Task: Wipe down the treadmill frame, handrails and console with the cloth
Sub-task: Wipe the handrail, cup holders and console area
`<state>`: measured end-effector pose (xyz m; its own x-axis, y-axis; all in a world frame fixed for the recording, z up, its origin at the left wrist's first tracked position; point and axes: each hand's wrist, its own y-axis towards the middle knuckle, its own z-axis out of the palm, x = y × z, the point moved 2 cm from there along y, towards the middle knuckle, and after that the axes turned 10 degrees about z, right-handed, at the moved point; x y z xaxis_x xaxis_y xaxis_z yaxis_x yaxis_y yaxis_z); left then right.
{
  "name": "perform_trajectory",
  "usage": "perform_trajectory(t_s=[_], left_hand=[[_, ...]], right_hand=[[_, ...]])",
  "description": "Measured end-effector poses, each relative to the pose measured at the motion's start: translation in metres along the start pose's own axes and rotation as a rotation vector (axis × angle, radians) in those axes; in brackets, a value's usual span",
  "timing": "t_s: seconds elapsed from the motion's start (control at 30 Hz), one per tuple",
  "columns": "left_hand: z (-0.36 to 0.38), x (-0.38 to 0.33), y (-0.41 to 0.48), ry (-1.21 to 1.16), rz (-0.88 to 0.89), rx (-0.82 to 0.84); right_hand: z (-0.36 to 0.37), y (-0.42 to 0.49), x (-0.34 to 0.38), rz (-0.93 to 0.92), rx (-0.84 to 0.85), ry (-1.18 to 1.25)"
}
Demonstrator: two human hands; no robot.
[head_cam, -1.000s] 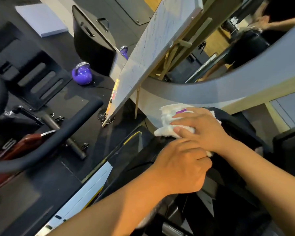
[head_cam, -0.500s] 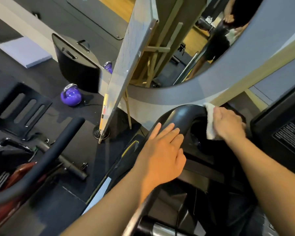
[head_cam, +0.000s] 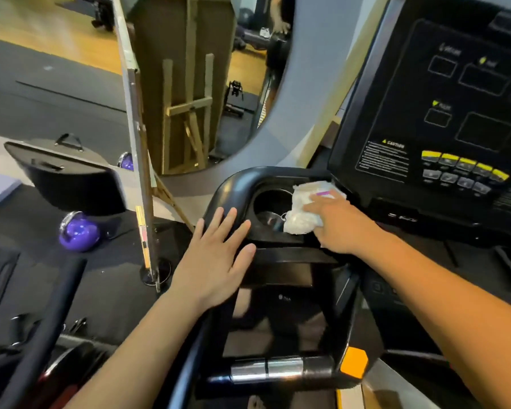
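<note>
Gym floor behind; left hand [head_cam: 216, 261] flat, fingers straight, on curved black treadmill handrail [head_cam: 233, 187]; right hand [head_cam: 340, 222] pressing crumpled white cloth [head_cam: 303, 211] beside round cup holder [head_cam: 270, 205].

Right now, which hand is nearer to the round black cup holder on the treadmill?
Right. The right hand presses the white cloth at the round black cup holder's right rim. The left hand lies flat on the black frame to its lower left.

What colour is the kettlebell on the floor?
Purple, with a shiny silver handle: the kettlebell shows best in the head view, lower left.
</note>
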<state>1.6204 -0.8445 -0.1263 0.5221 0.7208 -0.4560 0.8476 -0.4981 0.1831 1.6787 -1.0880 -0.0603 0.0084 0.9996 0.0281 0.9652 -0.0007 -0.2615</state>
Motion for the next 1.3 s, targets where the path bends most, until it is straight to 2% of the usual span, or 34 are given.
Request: perform_trajectory(t_s=[0.07, 0.17, 0.23, 0.33, 0.4, 0.47, 0.57, 0.77, 0.9, 1.0, 1.1, 1.2, 1.3], left_hand=[[-0.001, -0.001, 0.001, -0.028, -0.003, -0.028], [-0.001, -0.007, 0.002, 0.06, 0.0, -0.019], [0.002, -0.024, 0.008, 0.145, 0.044, 0.045], [0.016, -0.059, 0.021, 0.163, 0.15, 0.137], [0.021, -0.073, 0.026, 0.114, 0.177, 0.14], [0.018, -0.075, 0.025, 0.08, 0.203, 0.075], [0.014, -0.071, 0.022, 0.076, 0.246, -0.029], [0.022, -0.066, 0.024, 0.197, 0.235, -0.023], [0.022, -0.068, 0.024, 0.213, 0.219, -0.037], [0.023, -0.069, 0.019, 0.208, 0.218, 0.003], [0.026, -0.079, 0.021, 0.259, 0.212, 0.074], [0.035, -0.097, 0.044, 0.271, 0.274, 0.186], [0.045, -0.112, 0.066, 0.255, 0.291, 0.224]], right_hand=[[0.0, -0.027, -0.003, -0.031, -0.028, 0.124], [-0.002, -0.065, -0.01, -0.026, -0.057, 0.172], [0.002, -0.086, -0.009, -0.028, -0.044, 0.078], [0.013, -0.104, 0.004, -0.07, -0.151, -0.122], [0.023, -0.114, 0.009, -0.085, -0.2, -0.096], [0.029, -0.123, 0.005, -0.094, -0.187, -0.041], [0.026, -0.126, -0.012, -0.052, -0.143, 0.046], [0.008, -0.103, -0.034, 0.181, -0.198, 0.13], [0.03, -0.108, -0.019, 0.026, -0.229, -0.009], [0.032, -0.142, -0.041, -0.092, -0.277, 0.116], [0.029, -0.164, -0.071, 0.074, -0.241, 0.174], [0.013, -0.131, -0.077, 0.254, -0.189, 0.148], [0.005, -0.108, -0.059, 0.158, -0.219, 0.059]])
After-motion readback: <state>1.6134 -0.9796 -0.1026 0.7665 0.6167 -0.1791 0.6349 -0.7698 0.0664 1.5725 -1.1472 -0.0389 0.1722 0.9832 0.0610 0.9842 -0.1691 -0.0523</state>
